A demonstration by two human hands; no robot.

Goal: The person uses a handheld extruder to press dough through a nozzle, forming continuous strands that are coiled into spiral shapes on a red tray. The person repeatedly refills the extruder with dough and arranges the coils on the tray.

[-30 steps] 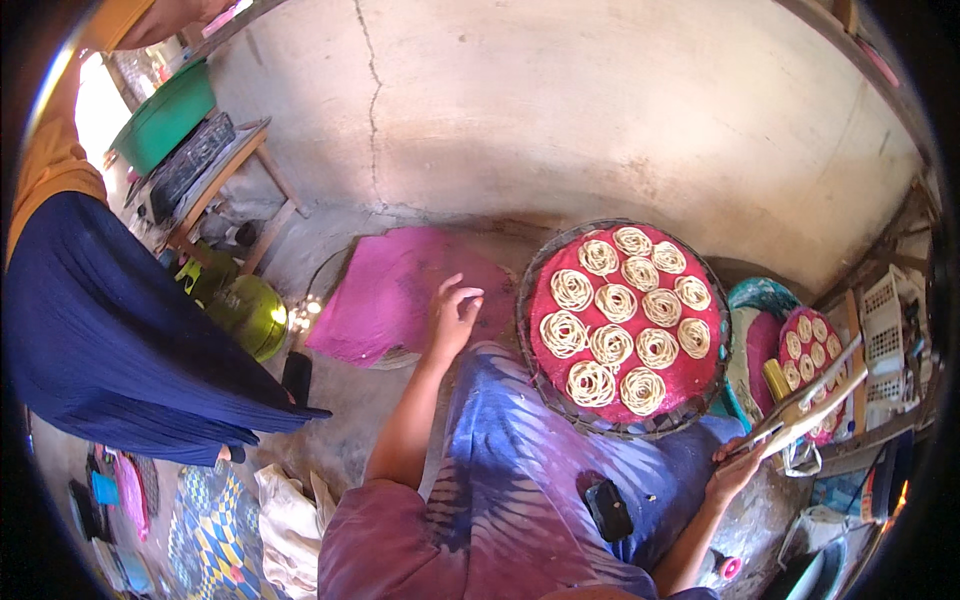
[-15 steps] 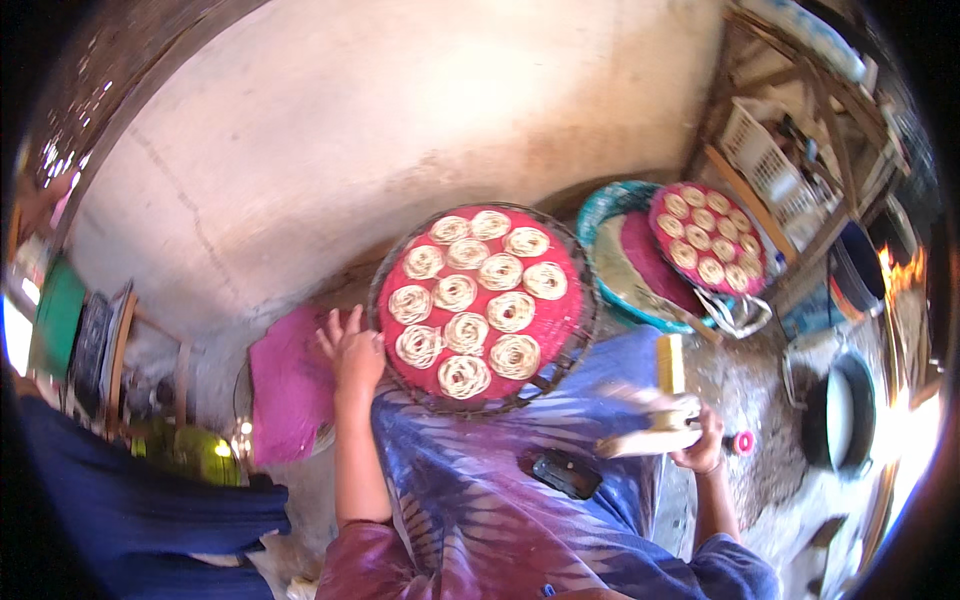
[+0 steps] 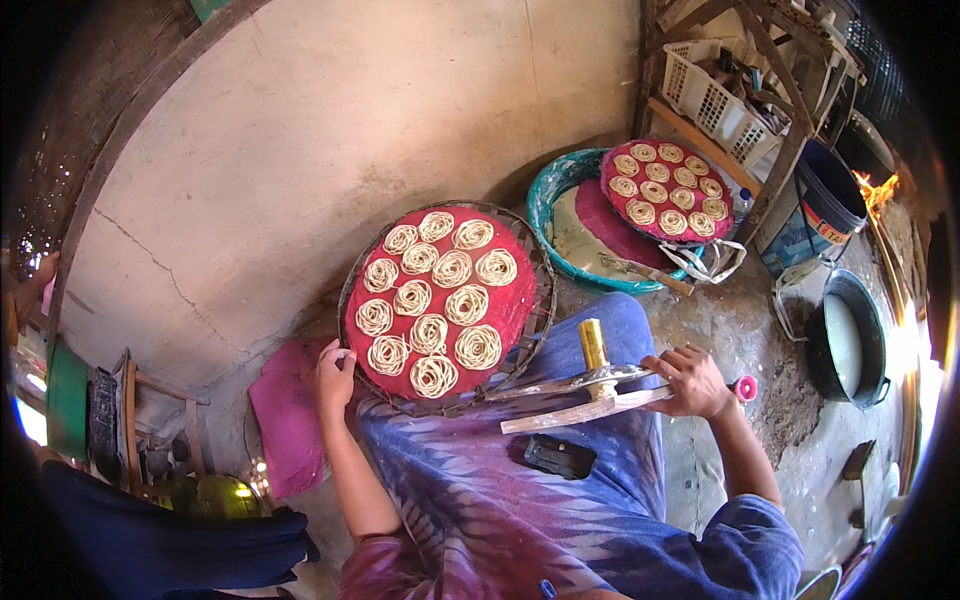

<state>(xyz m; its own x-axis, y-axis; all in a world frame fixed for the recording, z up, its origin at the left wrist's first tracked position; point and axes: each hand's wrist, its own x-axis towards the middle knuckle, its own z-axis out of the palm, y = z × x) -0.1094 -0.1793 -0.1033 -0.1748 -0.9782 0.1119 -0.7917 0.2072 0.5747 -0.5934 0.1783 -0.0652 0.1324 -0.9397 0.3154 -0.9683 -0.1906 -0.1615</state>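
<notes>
A round woven tray (image 3: 540, 335) lined with red cloth (image 3: 512, 310) rests at the far edge of my lap. Several coiled nests of pale dough strands (image 3: 452, 268) lie on the cloth. At the tray's left rim, my left hand (image 3: 336, 378) has its fingers closed on the edge. My right hand (image 3: 692, 381) grips the handle end of a wooden dough press (image 3: 560, 412) with a brass-coloured cylinder (image 3: 593, 343). The press is held above my lap, its far end near the tray's lower right rim. A small black dish (image 3: 558, 456) lies on my lap.
Beyond my knee, a teal basin (image 3: 541, 215) bears a second red-lined tray (image 3: 668, 192) of dough nests. A bucket (image 3: 832, 190), a dark pot of pale liquid (image 3: 850, 335) and an open flame (image 3: 877, 192) are at right. Magenta cloth (image 3: 288, 420) lies at left.
My left hand's spread fingers have closed on the tray's rim. The press has swung up and outward in my right hand, with its handles now side by side. The whole view has shifted.
</notes>
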